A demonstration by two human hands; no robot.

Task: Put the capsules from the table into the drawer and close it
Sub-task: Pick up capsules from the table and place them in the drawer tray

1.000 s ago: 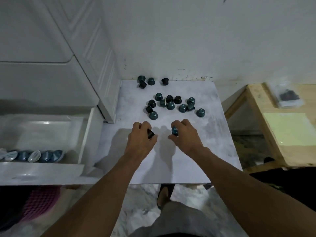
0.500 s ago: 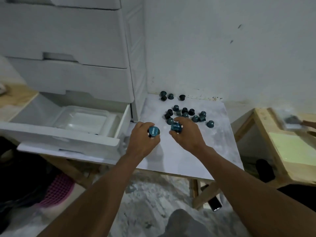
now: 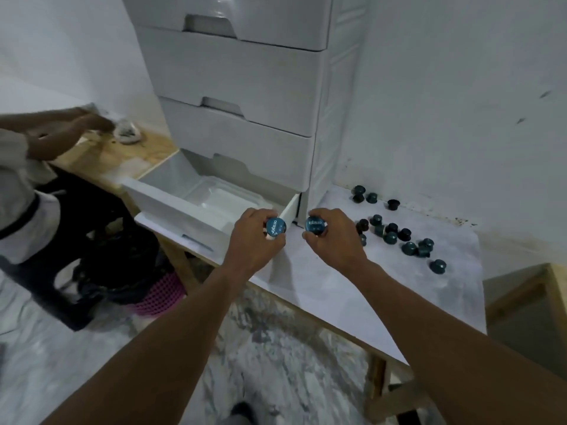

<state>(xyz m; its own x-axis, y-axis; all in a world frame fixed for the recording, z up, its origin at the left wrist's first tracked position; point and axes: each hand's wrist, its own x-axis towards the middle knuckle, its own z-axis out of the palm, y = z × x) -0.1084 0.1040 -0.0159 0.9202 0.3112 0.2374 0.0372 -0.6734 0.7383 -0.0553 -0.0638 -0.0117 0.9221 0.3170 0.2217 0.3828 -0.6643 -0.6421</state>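
At the left, the drawer (image 3: 171, 205) stands pulled out from the foot of the cabinet (image 3: 245, 87), its white tray open to the top. Just beside its near right corner the left hand (image 3: 251, 240) is held, with one capsule (image 3: 275, 227) pinched between thumb and curled fingers, foil face toward the camera. Right of it, above the table (image 3: 322, 289), a second capsule (image 3: 316, 226) is pinched the same way by the right hand (image 3: 334, 240). Further right, the loose capsules (image 3: 391, 233) are scattered on the table, with three more near the wall. Both hands are best carried left over the drawer wall and lowered well inside before the pinch is released, so that nothing bounces out. The corner should be cleared, not struck.
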